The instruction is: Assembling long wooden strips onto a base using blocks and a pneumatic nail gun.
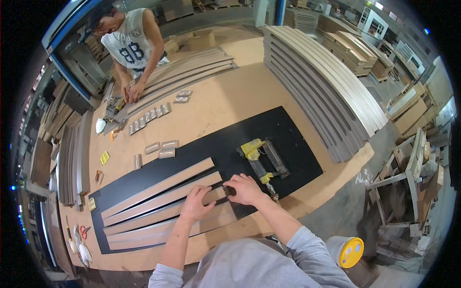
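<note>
Head view: strip (149, 217) partly behind hands (196, 204)

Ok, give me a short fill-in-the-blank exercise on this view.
The wearer's hand nearer the nail gun is the ____ one.
The nail gun rests on a ____-coloured mat.
In the picture, the strips lie to the ____ of the nail gun.
The bucket has a lid coloured ____.
Missing words: right; black; left; yellow.

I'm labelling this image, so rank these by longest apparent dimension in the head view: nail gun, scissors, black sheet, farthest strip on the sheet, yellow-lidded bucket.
1. Black sheet, partly covered
2. Farthest strip
3. Nail gun
4. Yellow-lidded bucket
5. Scissors
</note>
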`<action>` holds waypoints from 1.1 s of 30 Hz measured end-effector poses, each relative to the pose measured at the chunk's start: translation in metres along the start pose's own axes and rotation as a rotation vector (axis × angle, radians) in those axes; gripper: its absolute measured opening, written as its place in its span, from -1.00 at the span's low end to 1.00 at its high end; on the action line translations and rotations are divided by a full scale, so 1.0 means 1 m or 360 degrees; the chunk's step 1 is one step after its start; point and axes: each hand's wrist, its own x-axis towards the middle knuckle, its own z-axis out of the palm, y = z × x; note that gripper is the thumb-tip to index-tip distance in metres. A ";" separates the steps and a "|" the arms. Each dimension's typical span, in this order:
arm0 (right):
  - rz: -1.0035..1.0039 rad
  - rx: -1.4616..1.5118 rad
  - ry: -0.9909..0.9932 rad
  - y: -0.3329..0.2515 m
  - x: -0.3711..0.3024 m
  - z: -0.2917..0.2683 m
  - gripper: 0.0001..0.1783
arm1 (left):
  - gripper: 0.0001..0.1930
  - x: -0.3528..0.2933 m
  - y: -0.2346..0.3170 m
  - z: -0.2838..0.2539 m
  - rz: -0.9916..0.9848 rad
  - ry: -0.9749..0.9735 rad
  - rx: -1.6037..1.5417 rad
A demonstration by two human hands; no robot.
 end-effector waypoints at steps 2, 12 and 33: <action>-0.0004 0.0017 0.0032 0.004 -0.001 0.003 -0.45 | -0.44 0.000 -0.003 0.003 0.0002 -0.0017 0.0021; -0.0016 0.0044 0.0045 0.006 -0.001 0.004 -0.43 | -0.48 0.011 0.007 0.004 -0.0046 -0.0120 0.0087; 0.0034 0.0048 -0.0056 0.007 0.012 -0.002 -0.50 | -0.43 0.013 0.003 0.004 -0.0030 -0.0271 0.0270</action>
